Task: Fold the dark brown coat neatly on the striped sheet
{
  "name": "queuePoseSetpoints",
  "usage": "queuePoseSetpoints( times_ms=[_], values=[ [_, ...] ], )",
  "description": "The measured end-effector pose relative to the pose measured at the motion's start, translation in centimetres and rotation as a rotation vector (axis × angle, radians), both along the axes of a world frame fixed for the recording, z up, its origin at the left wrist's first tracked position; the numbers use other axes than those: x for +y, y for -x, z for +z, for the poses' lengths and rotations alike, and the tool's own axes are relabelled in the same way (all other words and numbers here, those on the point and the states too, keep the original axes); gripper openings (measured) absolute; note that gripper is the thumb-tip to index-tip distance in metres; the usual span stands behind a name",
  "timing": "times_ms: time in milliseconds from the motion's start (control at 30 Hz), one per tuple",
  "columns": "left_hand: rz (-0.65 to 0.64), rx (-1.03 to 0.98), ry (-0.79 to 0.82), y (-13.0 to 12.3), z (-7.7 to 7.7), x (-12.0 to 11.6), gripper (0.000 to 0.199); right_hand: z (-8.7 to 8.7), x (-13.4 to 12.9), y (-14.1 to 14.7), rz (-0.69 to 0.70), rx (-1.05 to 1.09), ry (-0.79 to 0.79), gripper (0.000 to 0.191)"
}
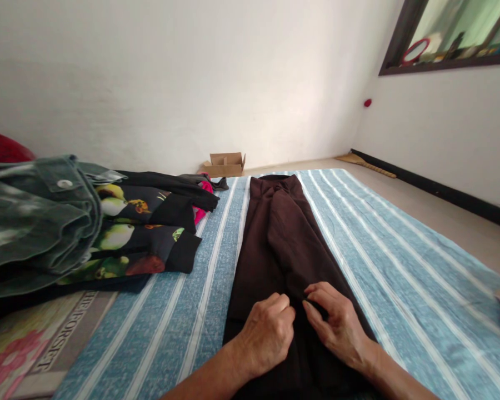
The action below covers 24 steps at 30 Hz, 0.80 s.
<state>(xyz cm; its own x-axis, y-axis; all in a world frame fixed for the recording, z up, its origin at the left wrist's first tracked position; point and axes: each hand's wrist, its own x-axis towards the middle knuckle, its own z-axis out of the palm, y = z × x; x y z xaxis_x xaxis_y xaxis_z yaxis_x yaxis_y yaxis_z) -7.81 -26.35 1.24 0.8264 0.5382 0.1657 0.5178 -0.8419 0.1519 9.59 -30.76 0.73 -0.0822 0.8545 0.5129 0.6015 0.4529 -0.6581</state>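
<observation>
Dark brown trousers (302,233) lie lengthwise on a blue-and-white striped sheet, waistband at the far end and legs toward me. Over the lower part of the legs, my left hand (269,328) is closed, its curled fingers gripping the dark cloth. Just to its right, my right hand (337,322) has thumb and fingertips drawn close together on the same cloth, in what looks like a pinch. The fabric between the fingertips is too dark to make out clearly. The nearest end of the trousers runs out of view below my wrists.
At left, a green denim garment (37,216) lies on a fruit-print garment (141,244) and other clothes. The striped sheet (383,239) extends right. An open cardboard box (225,165) stands by the back wall. A red-rimmed mirror (415,51) is at the window.
</observation>
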Motion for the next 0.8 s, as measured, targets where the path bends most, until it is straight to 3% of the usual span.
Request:
queuePoseSetpoints(
  times_ms=[133, 400, 567, 800],
  values=[
    [-0.012, 0.002, -0.008, -0.14, -0.03, 0.12, 0.015, -0.76, -0.09, 0.46, 0.041, -0.139, 0.005, 0.010],
    [-0.021, -0.067, -0.012, 0.13, 0.27, 0.38, 0.015, -0.70, -0.23, -0.29, 0.022, 0.082, 0.023, 0.007],
    [-0.047, -0.059, -0.063, -0.05, 0.19, 0.36, 0.016, -0.87, -0.38, 0.03, 0.084, -0.021, 0.026, 0.008],
    [-0.062, -0.074, -0.068, -0.24, -0.15, 0.49, 0.015, -0.32, -0.34, -0.24, 0.115, -0.001, 0.069, 0.008]
  ],
)
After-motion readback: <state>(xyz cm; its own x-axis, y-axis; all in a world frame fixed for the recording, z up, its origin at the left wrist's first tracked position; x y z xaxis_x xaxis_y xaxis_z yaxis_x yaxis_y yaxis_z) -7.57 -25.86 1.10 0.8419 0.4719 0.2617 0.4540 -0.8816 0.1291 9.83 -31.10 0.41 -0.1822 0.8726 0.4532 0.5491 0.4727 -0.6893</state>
